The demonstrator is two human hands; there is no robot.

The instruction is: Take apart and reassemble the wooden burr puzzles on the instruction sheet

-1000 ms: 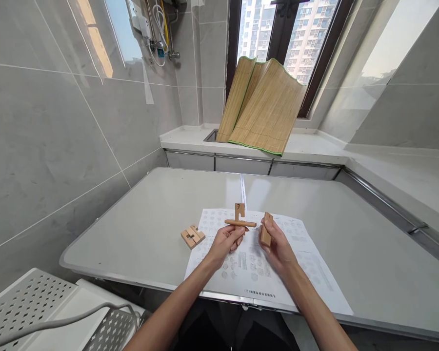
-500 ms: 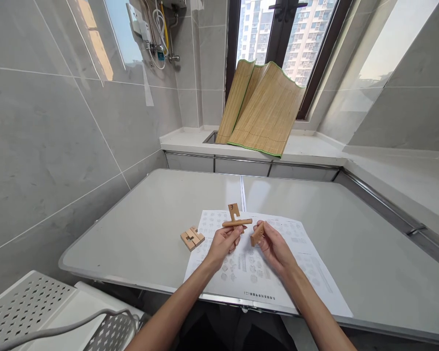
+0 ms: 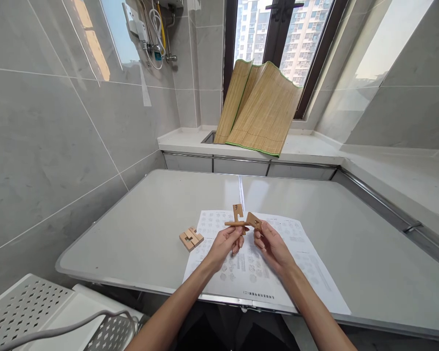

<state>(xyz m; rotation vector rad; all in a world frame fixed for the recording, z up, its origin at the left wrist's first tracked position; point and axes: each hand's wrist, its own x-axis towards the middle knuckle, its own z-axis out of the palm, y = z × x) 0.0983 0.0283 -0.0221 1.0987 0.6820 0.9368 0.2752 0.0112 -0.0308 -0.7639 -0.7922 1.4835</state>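
Note:
My left hand [image 3: 226, 243] is closed on a cross of two joined wooden puzzle pieces [image 3: 237, 218], held upright above a printed instruction sheet [image 3: 263, 273]. My right hand [image 3: 272, 246] pinches a third wooden piece [image 3: 254, 222] and presses its end against the right arm of the cross. Two more notched wooden pieces [image 3: 191, 238] lie side by side on the grey table [image 3: 139, 234], just left of the sheet and of my left hand.
A rolled bamboo mat [image 3: 259, 109] leans against the window on the back counter [image 3: 307, 148]. A white perforated rack [image 3: 29, 312] stands below the table's near left corner. Tiled walls close in left and right.
My right hand has brought its wooden piece leftwards and tilted it from upright until it meets the cross in my left hand. The cross tilted briefly and stands upright again.

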